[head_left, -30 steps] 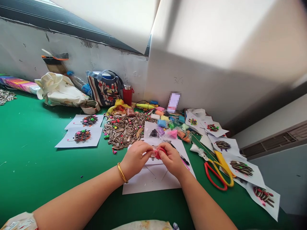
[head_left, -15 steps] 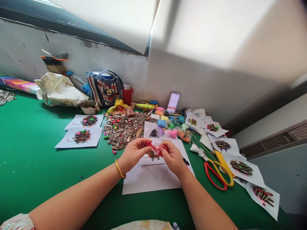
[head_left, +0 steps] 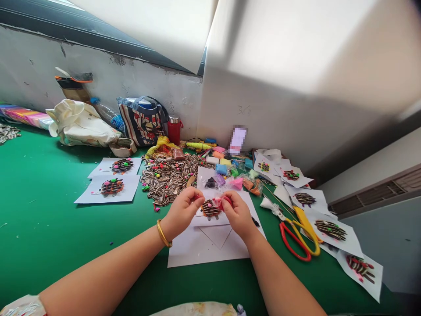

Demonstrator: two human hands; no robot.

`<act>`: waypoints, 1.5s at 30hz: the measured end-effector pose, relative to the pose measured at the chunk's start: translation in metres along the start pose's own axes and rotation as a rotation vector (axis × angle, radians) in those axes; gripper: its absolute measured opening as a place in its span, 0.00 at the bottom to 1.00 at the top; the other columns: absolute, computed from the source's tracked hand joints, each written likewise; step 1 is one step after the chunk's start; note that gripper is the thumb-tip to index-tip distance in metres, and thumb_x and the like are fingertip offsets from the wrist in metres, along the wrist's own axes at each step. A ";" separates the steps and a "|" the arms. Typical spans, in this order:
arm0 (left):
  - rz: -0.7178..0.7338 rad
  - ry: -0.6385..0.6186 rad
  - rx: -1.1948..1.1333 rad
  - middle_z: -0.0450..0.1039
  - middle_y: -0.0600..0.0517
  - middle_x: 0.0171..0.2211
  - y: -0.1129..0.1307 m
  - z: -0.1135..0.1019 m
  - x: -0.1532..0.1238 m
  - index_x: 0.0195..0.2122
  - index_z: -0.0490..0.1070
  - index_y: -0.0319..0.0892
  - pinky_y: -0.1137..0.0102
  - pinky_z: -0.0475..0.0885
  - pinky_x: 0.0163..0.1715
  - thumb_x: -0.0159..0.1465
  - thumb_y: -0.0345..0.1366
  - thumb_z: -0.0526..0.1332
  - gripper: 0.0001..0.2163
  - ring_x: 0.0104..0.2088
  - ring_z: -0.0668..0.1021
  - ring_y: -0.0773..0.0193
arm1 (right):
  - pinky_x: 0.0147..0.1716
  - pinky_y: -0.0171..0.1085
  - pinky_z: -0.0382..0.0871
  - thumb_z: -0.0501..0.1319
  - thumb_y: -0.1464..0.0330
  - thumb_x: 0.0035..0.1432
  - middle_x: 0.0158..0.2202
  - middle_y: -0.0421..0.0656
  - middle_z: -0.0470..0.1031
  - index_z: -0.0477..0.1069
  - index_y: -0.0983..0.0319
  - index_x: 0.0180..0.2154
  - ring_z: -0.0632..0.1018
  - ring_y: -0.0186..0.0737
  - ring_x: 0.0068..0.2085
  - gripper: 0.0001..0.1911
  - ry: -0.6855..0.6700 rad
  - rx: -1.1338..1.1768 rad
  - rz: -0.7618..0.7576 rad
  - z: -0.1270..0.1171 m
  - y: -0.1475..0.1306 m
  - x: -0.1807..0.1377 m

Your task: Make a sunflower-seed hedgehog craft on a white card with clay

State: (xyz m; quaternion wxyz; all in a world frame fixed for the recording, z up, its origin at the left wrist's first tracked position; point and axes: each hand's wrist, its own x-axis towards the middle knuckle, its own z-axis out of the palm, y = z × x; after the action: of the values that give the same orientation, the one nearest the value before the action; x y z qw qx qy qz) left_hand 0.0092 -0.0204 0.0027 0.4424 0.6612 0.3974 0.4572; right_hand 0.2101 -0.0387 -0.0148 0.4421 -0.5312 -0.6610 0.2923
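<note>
My right hand (head_left: 237, 216) is closed on a piece of red modelling clay (head_left: 226, 200) in clear plastic wrap. To its left, my left hand (head_left: 184, 211) is closed in a pinch, with a trace of red at the fingertips. A gap separates the two hands. Between and below them lies a hedgehog picture (head_left: 210, 208), made of striped sunflower seeds with coloured clay dots, on white paper (head_left: 210, 250). Just beyond the hands are a black clay lump (head_left: 209, 182) and a pink clay lump (head_left: 236, 183).
A heap of sunflower seeds (head_left: 171, 180) spreads behind my left hand. Scissors (head_left: 301, 239) with red and yellow handles lie at the right, beside several seed pictures (head_left: 332, 230). Two more pictures (head_left: 112, 188) lie at left. Bags (head_left: 143, 123) and a red flask (head_left: 174, 131) stand along the wall.
My hands have moved apart. The red clay and its wrap, earlier held between both hands, now stay in my right hand, and more of the hedgehog picture shows.
</note>
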 end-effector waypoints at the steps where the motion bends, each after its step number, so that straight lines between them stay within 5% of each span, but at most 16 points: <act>1: -0.083 0.015 -0.150 0.70 0.52 0.31 -0.001 0.000 0.001 0.34 0.72 0.41 0.69 0.67 0.36 0.62 0.40 0.63 0.08 0.34 0.71 0.65 | 0.34 0.36 0.66 0.53 0.64 0.63 0.31 0.40 0.72 0.67 0.60 0.38 0.72 0.37 0.33 0.08 0.036 -0.040 0.003 -0.002 0.003 0.002; 7: -0.403 0.035 -0.848 0.76 0.48 0.40 0.000 0.001 0.006 0.41 0.78 0.40 0.69 0.69 0.46 0.57 0.39 0.68 0.12 0.40 0.75 0.66 | 0.45 0.44 0.66 0.52 0.64 0.60 0.43 0.49 0.74 0.67 0.62 0.45 0.73 0.46 0.43 0.13 0.227 -0.452 0.017 -0.036 0.035 0.020; 16: -0.503 -0.017 -0.909 0.72 0.54 0.28 0.001 0.001 0.004 0.32 0.76 0.38 0.77 0.70 0.32 0.55 0.36 0.71 0.08 0.28 0.73 0.74 | 0.45 0.49 0.63 0.54 0.69 0.57 0.47 0.51 0.74 0.73 0.61 0.43 0.71 0.55 0.48 0.13 0.180 -0.866 0.150 -0.062 0.058 0.022; 21: -0.512 -0.029 -0.909 0.73 0.54 0.30 0.001 0.002 0.002 0.32 0.73 0.39 0.76 0.71 0.34 0.54 0.36 0.71 0.10 0.30 0.75 0.73 | 0.51 0.52 0.60 0.54 0.70 0.58 0.51 0.49 0.73 0.72 0.60 0.46 0.69 0.53 0.52 0.15 0.358 -0.737 -0.070 -0.046 0.035 0.019; 24: -0.533 -0.035 -0.900 0.73 0.54 0.30 0.003 0.003 0.001 0.33 0.72 0.39 0.76 0.71 0.34 0.52 0.34 0.73 0.11 0.30 0.75 0.73 | 0.53 0.50 0.62 0.55 0.69 0.61 0.46 0.48 0.74 0.72 0.60 0.46 0.71 0.49 0.50 0.13 0.256 -0.538 -0.299 -0.027 0.013 0.012; 29: -0.473 -0.085 -0.811 0.73 0.54 0.28 0.002 0.008 -0.002 0.31 0.72 0.39 0.74 0.69 0.32 0.52 0.35 0.73 0.11 0.28 0.75 0.71 | 0.44 0.45 0.68 0.56 0.68 0.64 0.43 0.47 0.74 0.71 0.56 0.50 0.73 0.45 0.44 0.14 0.075 -0.294 -0.458 0.007 -0.022 -0.007; 35: -0.465 -0.138 -0.612 0.74 0.51 0.27 0.000 0.010 -0.006 0.31 0.77 0.37 0.73 0.67 0.31 0.55 0.41 0.70 0.11 0.28 0.73 0.68 | 0.40 0.43 0.68 0.59 0.66 0.63 0.37 0.45 0.74 0.74 0.55 0.44 0.73 0.43 0.39 0.09 0.078 -0.242 -0.424 0.016 -0.029 -0.011; 40: -0.507 -0.193 -0.769 0.77 0.45 0.35 0.004 0.008 -0.007 0.38 0.78 0.37 0.72 0.70 0.36 0.61 0.46 0.64 0.15 0.35 0.77 0.64 | 0.40 0.44 0.68 0.58 0.66 0.63 0.36 0.45 0.75 0.75 0.56 0.42 0.73 0.43 0.39 0.08 0.115 -0.281 -0.427 0.012 -0.028 -0.006; 45: -0.547 -0.107 -0.767 0.79 0.44 0.37 0.006 0.007 -0.005 0.44 0.75 0.39 0.69 0.71 0.38 0.61 0.47 0.63 0.17 0.36 0.79 0.62 | 0.41 0.45 0.69 0.58 0.68 0.63 0.37 0.45 0.74 0.73 0.57 0.39 0.74 0.44 0.40 0.06 0.128 -0.275 -0.410 0.012 -0.029 -0.005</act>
State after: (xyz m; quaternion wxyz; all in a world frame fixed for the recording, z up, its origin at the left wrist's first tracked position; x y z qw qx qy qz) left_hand 0.0154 -0.0284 0.0053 0.7788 0.3438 0.3359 0.4031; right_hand 0.1870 -0.0507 0.0035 0.4566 -0.4587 -0.7591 0.0696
